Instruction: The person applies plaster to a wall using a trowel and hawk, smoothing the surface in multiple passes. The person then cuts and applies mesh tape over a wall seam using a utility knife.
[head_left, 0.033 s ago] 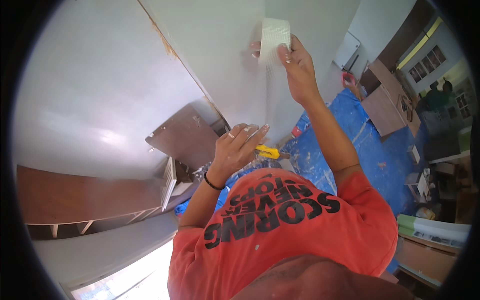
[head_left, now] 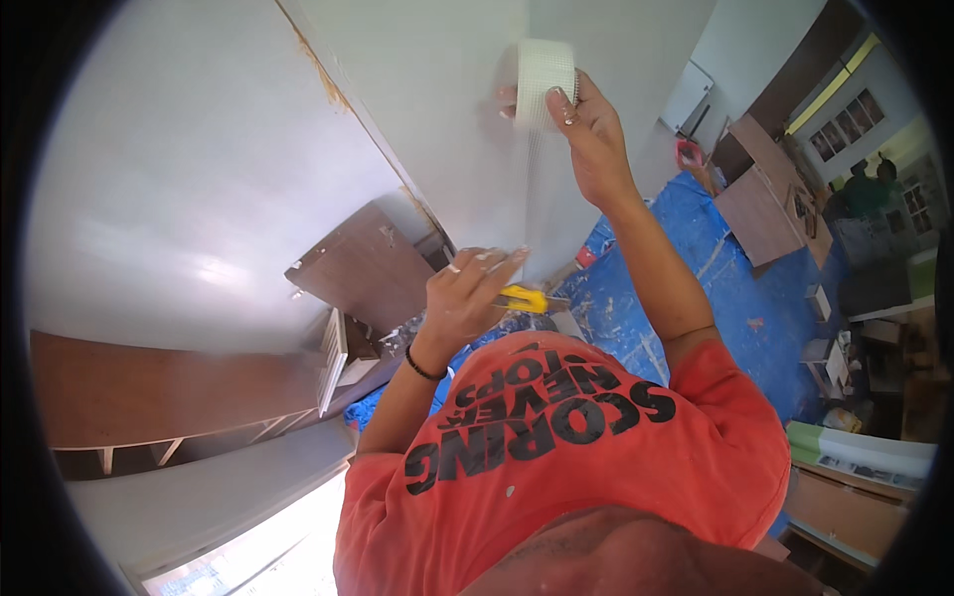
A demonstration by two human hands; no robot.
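Up against the pale wall panel (head_left: 447, 109), my right hand (head_left: 599, 144) is closed round a roll of white mesh joint tape (head_left: 542, 74), thumb on its near side. Below the roll, a faint strip of mesh (head_left: 533, 184) runs down along the wall; its lower part is hard to make out. My left hand (head_left: 462, 298), lower and to the left, has its fingertips up near the wall by the strip's line. Held in that same hand is a yellow utility knife (head_left: 524, 298), its dull end sticking out to the right. White smears mark the fingers of both hands.
A blue sheet (head_left: 636, 298) spattered with white covers the floor. A brown board (head_left: 363, 268) leans at the left, beside a slatted white piece (head_left: 333, 360). Wooden cabinets (head_left: 765, 204) stand to the right, and a long brown panel (head_left: 169, 397) lies far left.
My left hand and the knife have shifted very slightly left. The tape roll in my right hand has dropped a touch; both grips are the same.
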